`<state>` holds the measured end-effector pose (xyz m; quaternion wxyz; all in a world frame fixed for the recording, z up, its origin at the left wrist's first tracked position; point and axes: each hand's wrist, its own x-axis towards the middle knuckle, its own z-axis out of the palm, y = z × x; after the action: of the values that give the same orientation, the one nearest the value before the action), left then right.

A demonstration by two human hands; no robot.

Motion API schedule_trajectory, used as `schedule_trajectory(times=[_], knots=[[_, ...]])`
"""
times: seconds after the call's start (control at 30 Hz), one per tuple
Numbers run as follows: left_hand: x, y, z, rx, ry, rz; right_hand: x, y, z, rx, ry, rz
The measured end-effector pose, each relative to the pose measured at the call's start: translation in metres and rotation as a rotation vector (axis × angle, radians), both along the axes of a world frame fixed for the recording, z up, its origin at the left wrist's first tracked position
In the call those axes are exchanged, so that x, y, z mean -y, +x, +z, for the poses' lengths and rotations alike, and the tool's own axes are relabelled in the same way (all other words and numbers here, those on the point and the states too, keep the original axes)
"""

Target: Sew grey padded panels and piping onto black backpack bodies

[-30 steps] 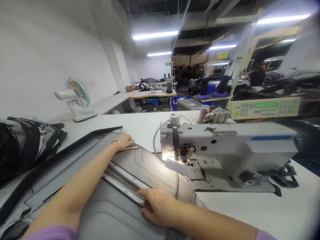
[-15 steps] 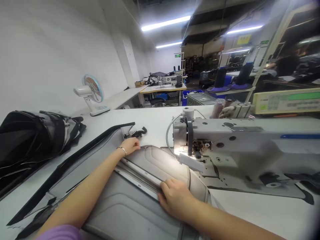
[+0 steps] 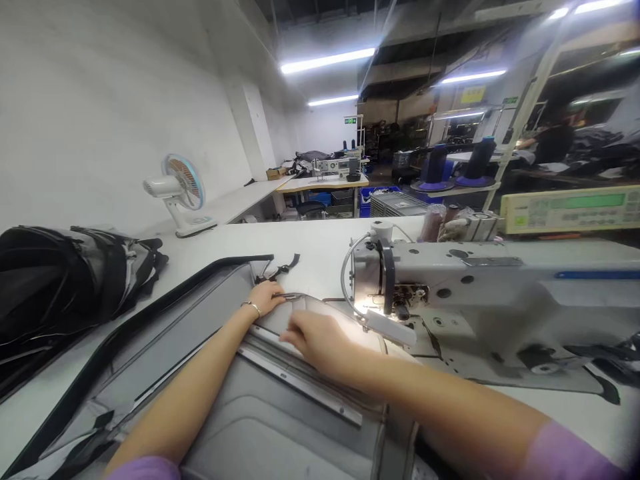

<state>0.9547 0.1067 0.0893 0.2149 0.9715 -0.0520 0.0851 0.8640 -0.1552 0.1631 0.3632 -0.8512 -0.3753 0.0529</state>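
One grey, stitched fabric panel point(image 3: 277, 430) lies on the white surface point(image 3: 320, 253), left of the grey metal sewing machine point(image 3: 500, 287); the left grip point(image 3: 267, 299), half-curled at the panel's far edge, seemingly steadies it; the right grip point(image 3: 320, 341), loosely curled near a long pale strip point(image 3: 300, 385), has no discernible hold.

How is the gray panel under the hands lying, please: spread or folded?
Spread: the upper side of the gray panel lies broad, its curved seams and pale strips showing. Whether anything is folded underneath, I cannot tell.
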Motion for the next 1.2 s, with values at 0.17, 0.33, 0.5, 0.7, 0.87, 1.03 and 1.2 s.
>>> schedule_trajectory(times=[0.17,0.33,0.5,0.7,0.87,1.03,1.2], knots=[[-0.005,0.004,-0.006,0.106,-0.174,0.084,-0.047,0.032,-0.035,-0.042,-0.058,-0.083],[-0.017,0.012,-0.017,0.244,-0.502,0.216,-0.061,0.048,-0.060,-0.038,-0.140,-0.101],[-0.027,0.009,-0.021,0.406,-0.818,0.321,-0.088,0.078,-0.056,-0.020,-0.216,-0.235],[-0.025,-0.001,-0.015,0.438,-1.029,0.328,-0.104,0.101,-0.069,0.063,-0.232,-0.307],[-0.016,-0.006,-0.009,0.478,-1.091,0.273,-0.105,0.113,-0.081,0.147,-0.228,-0.341],[-0.006,-0.012,-0.005,0.531,-1.083,0.242,-0.111,0.124,-0.080,0.196,-0.216,-0.308],[-0.004,-0.011,-0.002,0.529,-1.034,0.225,-0.125,0.129,-0.078,0.169,-0.204,-0.301]])
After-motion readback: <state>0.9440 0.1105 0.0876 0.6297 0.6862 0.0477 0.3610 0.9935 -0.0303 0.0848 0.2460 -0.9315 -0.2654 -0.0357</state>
